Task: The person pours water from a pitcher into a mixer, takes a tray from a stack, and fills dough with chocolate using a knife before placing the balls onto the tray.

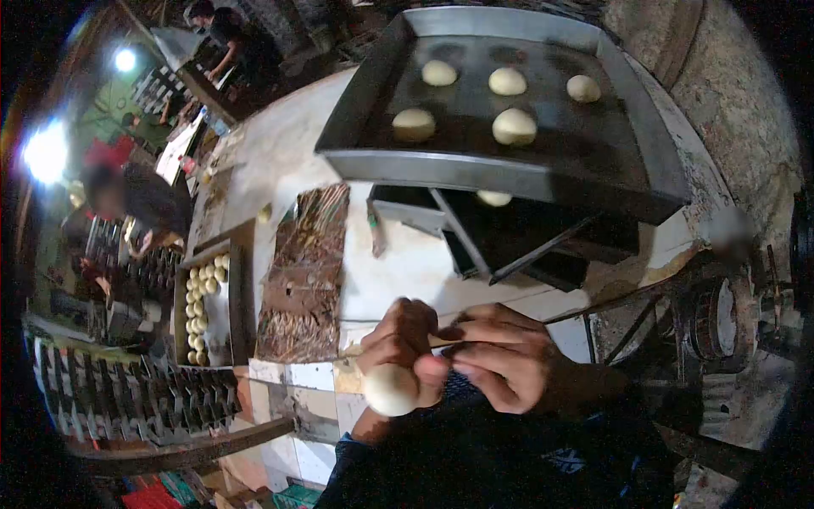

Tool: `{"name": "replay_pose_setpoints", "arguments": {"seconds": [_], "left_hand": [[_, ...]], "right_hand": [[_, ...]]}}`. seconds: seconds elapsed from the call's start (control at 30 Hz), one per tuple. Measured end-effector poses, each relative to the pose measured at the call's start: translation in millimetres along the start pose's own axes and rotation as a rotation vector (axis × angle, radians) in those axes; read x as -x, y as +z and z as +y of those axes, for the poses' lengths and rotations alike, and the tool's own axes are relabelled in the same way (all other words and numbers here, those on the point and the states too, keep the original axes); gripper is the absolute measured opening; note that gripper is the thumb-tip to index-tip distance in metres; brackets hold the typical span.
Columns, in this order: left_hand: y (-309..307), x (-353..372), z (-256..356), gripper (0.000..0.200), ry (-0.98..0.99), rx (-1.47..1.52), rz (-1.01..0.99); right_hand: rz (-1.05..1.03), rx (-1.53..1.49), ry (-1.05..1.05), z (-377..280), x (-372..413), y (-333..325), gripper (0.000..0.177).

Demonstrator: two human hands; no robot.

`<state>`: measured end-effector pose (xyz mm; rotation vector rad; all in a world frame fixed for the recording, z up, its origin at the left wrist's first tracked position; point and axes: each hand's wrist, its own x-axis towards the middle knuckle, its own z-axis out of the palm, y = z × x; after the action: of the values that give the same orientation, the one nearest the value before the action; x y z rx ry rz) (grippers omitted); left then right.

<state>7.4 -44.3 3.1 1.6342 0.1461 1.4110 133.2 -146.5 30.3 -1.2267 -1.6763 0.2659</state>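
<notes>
Head view shows the dough ball [390,388] low between our hands: our left hand [400,335] curls over it, our right hand [502,360] presses its thumb on the side, fingers folded. Beyond the grip stands the dark tray [475,165] with five dough pieces [514,126] (well apart from us). We judge a too hard squeeze could flatten the ball, a loose hold could drop it.

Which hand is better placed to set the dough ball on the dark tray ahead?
Probably the left hand: it already wraps the dough ball, while the right hand only touches it at the side. The tray lies ahead, with free room beside its five balls.
</notes>
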Motion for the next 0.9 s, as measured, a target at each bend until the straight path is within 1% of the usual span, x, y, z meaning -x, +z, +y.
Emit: {"name": "replay_pose_setpoints", "arguments": {"seconds": [0.03, 0.07, 0.1, 0.13, 0.2, 0.23, 0.27, 0.33, 0.4, 0.47, 0.5, 0.53, 0.6, 0.63, 0.67, 0.7, 0.73, 0.77, 0.8, 0.83, 0.9], "left_hand": [[5.3, -10.7, 7.8, 0.022, -0.054, -0.163, -0.112], [10.7, -21.4, 15.5, 0.018, -0.090, -0.330, -0.233], [11.7, -29.1, 1.6, 0.012, 0.049, -0.208, -0.494], [26.9, -33.0, 0.7, 0.010, 0.103, -0.162, -0.543], [59.5, -39.3, 1.7, 0.010, 0.089, -0.010, -0.585], [70.2, -39.7, 2.1, 0.012, 0.050, 0.060, -0.623], [79.7, -42.0, 1.2, 0.015, 0.012, 0.128, -0.665], [89.7, -44.4, 1.9, 0.021, -0.097, 0.271, -0.730], [89.2, -51.6, 4.6, 0.028, -0.218, 0.355, -0.758], [82.4, -61.6, 8.4, 0.035, -0.287, 0.283, -0.749], [77.6, -66.7, 13.3, 0.035, -0.348, 0.159, -0.794], [73.5, -62.8, 7.0, 0.036, -0.261, 0.234, -0.728], [57.7, -63.2, 11.1, 0.036, -0.283, 0.272, -0.734], [46.7, -66.1, 13.3, 0.036, -0.292, 0.302, -0.744], [35.0, -70.7, 13.3, 0.034, -0.186, 0.301, -0.743], [23.2, -73.6, 10.5, 0.034, -0.183, 0.295, -0.727], [9.3, -74.3, 6.8, 0.033, -0.118, 0.372, -0.698], [-7.6, -72.8, 3.6, 0.031, -0.055, 0.442, -0.660], [-29.6, -66.1, 2.1, 0.029, -0.126, 0.418, -0.689], [-49.0, -63.4, -2.0, 0.029, -0.139, 0.382, -0.645], [-98.9, -57.4, -13.1, 0.030, -0.312, 0.224, -0.930]], "right_hand": [[0.102, 0.086, 0.009, -9.1, 0.2, -12.7, 0.016], [0.202, 0.172, -0.010, -21.0, 0.5, -25.7, 0.021], [0.210, 0.187, -0.011, -29.9, -3.0, -38.0, 0.021], [0.127, 0.325, -0.170, -39.1, -6.0, -47.7, 0.024], [-0.028, 0.522, -0.380, -41.2, -13.9, -58.2, 0.030], [-0.034, 0.535, -0.374, -40.8, -16.0, -66.4, 0.030], [-0.121, 0.738, -0.439, -42.0, -17.2, -76.3, 0.028], [-0.267, 0.716, -0.378, -39.9, -15.9, -100.4, 0.023], [-0.065, 0.316, -0.179, -25.7, -15.1, -116.7, 0.021], [0.007, 0.362, -0.021, -21.1, -32.1, -151.6, 0.024], [0.144, 0.378, 0.106, -11.5, -41.1, -164.7, 0.021], [0.209, 0.435, 0.221, -3.7, -59.6, -176.4, 0.025], [0.008, 0.526, 0.396, 35.0, -80.0, -205.6, 0.038], [0.000, 0.525, 0.399, 49.0, -71.1, -209.8, 0.038], [-0.293, 0.606, 0.383, 65.0, -62.8, -215.5, 0.046], [-0.592, 0.681, 0.354, 74.4, -62.4, -218.8, 0.057], [-0.696, 0.632, 0.564, 68.2, -71.9, -218.0, 0.067], [-0.724, 0.628, 0.540, 62.4, -78.4, -217.1, 0.067], [-0.675, 0.615, 0.624, 57.8, -82.5, -215.5, 0.068], [-0.630, 0.593, 0.699, 55.2, -86.6, -211.8, 0.068], [-0.226, 0.505, 0.623, 54.2, -88.0, -199.7, 0.066]]}}
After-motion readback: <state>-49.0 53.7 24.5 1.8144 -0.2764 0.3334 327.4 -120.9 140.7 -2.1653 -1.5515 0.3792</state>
